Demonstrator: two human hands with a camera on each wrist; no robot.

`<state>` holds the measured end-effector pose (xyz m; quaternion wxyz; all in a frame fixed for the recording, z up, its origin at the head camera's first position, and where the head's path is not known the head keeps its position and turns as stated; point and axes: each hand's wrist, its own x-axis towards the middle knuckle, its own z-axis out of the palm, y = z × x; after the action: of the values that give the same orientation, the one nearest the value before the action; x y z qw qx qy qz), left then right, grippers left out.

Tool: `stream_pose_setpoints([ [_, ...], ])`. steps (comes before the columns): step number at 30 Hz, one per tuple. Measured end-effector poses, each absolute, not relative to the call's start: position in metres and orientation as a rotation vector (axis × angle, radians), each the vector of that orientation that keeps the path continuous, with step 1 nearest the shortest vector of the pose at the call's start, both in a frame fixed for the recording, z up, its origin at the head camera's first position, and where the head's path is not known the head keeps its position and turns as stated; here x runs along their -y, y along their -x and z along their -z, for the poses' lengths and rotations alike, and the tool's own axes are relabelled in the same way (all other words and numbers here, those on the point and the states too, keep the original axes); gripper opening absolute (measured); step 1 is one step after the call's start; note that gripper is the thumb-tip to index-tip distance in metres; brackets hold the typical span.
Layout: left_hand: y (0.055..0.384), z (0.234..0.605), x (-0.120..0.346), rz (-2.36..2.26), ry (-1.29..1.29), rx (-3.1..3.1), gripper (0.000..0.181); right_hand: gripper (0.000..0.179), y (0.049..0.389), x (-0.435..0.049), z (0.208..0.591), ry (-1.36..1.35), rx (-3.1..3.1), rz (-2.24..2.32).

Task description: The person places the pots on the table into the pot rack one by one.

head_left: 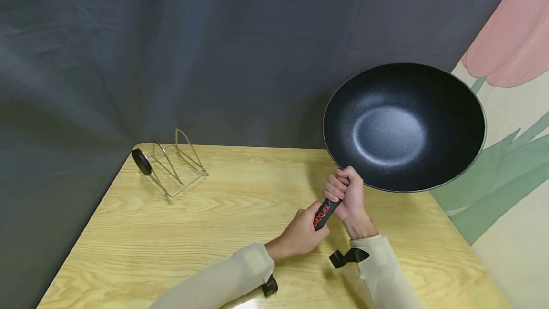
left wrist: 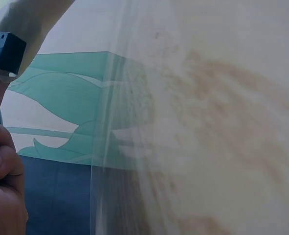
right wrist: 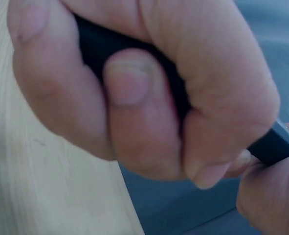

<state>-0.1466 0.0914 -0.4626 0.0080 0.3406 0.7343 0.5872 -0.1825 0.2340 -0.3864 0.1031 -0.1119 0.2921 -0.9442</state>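
A large black wok (head_left: 390, 132) is held up over the right back of the table, its dark inside facing the head camera. My right hand (head_left: 348, 194) grips the handle close to the pan. Lower down, my left hand (head_left: 303, 230) grips the handle's end, and red lettering shows on the handle (head_left: 326, 212) between the two hands. In the right wrist view, curled fingers (right wrist: 144, 112) wrap round the black handle. The left wrist view has my left hand (left wrist: 5, 181) at its left edge, curled on something dark.
A wire rack (head_left: 176, 166) with a round black piece (head_left: 141, 161) stands at the table's back left corner. The wooden table (head_left: 193, 232) meets a dark curtain (head_left: 240, 61) behind and a flower-patterned wall covering (head_left: 510, 180) at right.
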Motion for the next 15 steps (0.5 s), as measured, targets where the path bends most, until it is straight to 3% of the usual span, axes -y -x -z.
stream_pose_setpoints([
  [15, 0.135, 0.459, -0.082, -2.032, -0.936, -2.198, 0.02, 0.032, 0.187, -0.212, 0.37, 0.34, -1.013, 2.638],
])
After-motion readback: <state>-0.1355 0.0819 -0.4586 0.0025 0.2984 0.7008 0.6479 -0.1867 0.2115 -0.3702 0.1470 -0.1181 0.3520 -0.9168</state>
